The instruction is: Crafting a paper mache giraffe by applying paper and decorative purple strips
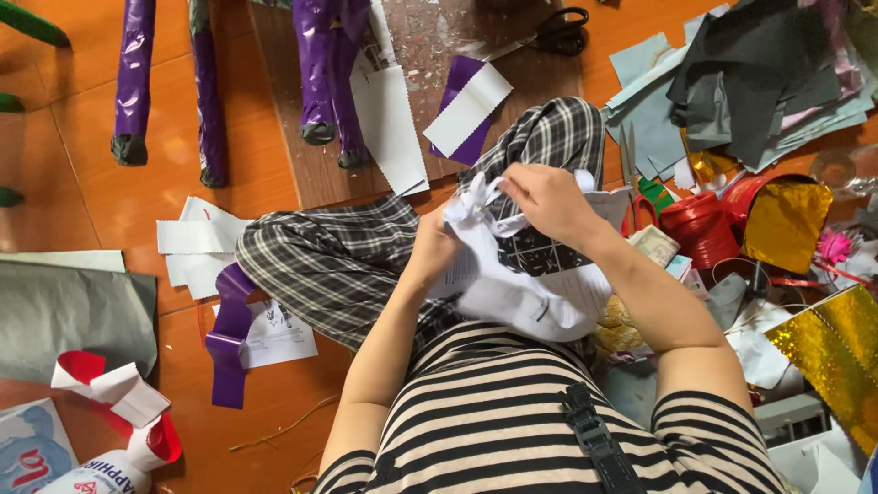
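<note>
I sit on an orange floor with my legs in checked trousers (338, 261). Both hands work a crumpled white sheet of paper (512, 293) over my lap. My left hand (430, 252) grips the paper's left side from below. My right hand (549, 201) pinches a twisted white end of the same paper (476, 206) near my knee. The lower part of the sheet shows faint print and hangs against my striped shirt.
Purple wrapped legs of a paper figure (320, 73) stand at the top. Scissors (558, 32) lie top centre. Grey paper sheets (759, 82), a red ribbon spool (700, 229) and gold foil (832, 357) crowd the right. Purple strip (229, 338) and a glue bottle (91, 471) lie left.
</note>
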